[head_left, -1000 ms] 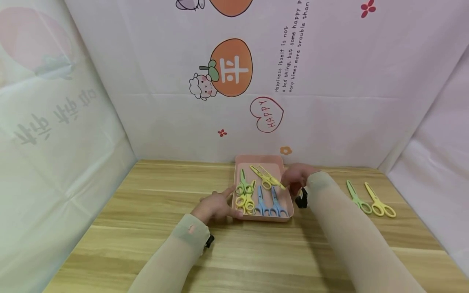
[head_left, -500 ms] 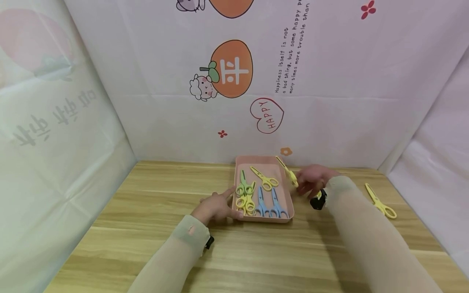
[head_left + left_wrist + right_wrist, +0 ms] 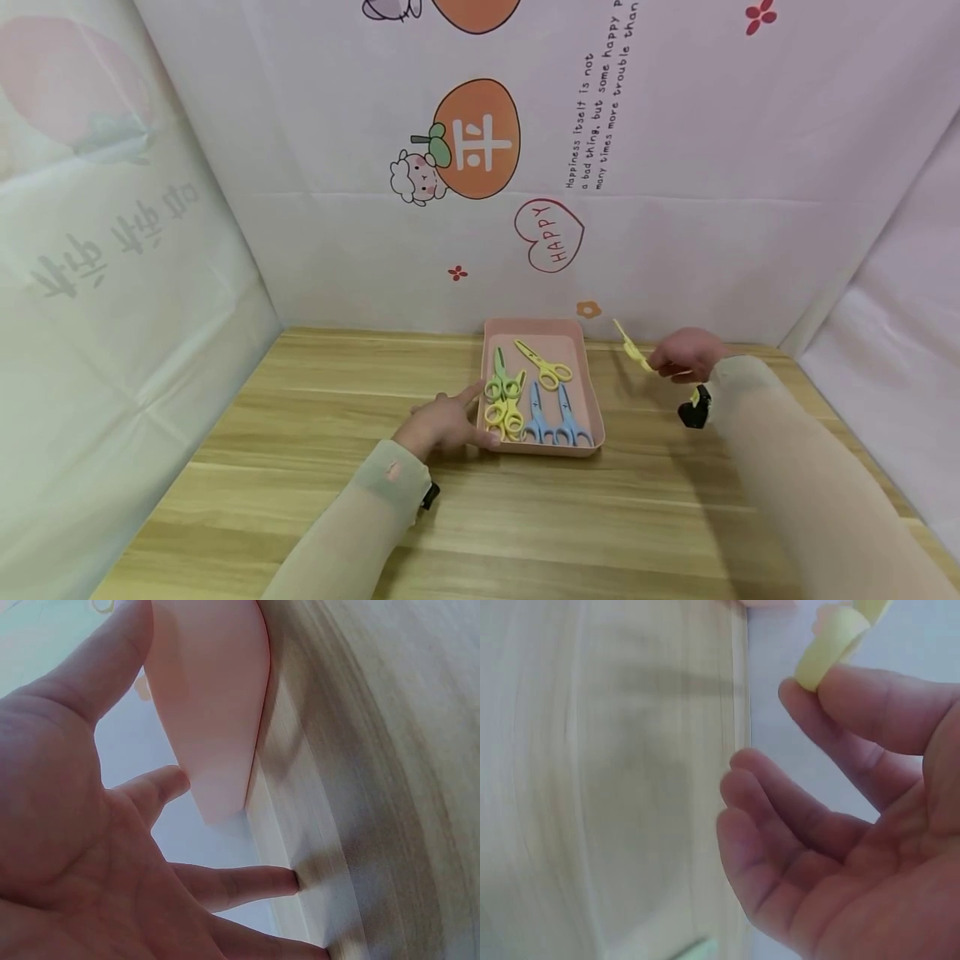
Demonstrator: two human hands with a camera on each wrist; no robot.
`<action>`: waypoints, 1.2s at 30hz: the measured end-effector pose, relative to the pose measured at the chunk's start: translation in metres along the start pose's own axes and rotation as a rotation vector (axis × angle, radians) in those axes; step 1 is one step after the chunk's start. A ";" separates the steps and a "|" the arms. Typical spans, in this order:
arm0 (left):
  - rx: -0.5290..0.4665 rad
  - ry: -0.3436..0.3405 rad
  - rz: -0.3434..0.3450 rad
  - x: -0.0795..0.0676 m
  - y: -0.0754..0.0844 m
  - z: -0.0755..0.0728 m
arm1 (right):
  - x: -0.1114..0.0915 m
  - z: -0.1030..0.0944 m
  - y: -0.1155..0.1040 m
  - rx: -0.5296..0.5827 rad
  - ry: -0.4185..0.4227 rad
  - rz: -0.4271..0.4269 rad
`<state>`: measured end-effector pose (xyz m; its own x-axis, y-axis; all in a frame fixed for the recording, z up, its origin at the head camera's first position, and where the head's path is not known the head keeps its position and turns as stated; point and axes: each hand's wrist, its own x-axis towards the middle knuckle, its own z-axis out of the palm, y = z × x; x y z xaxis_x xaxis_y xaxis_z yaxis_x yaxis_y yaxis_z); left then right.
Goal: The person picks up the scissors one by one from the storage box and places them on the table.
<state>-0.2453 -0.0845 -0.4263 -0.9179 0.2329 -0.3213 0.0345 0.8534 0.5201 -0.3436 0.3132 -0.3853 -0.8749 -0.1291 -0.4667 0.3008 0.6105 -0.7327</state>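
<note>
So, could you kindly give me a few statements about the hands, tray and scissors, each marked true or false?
1. The left hand touches the pink tray. True.
2. The right hand holds nothing. False: it pinches yellow scissors.
3. Two pairs of blue scissors lie in the tray. True.
4. In the head view, the tray's green scissors lie near its right wall. False: they lie near its left wall.
5. The pinched scissors are outside the tray. True.
</note>
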 end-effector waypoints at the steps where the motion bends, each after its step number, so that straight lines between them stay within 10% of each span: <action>1: 0.000 0.001 -0.001 0.000 0.000 0.000 | -0.002 -0.002 0.000 -0.033 0.007 -0.011; 36: -0.006 0.003 -0.040 0.002 0.000 0.001 | -0.025 0.004 0.021 -0.636 -0.062 -0.021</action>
<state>-0.2467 -0.0840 -0.4278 -0.9197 0.1970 -0.3395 -0.0050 0.8590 0.5119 -0.3141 0.3260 -0.3916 -0.8487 -0.1799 -0.4973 -0.0175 0.9494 -0.3135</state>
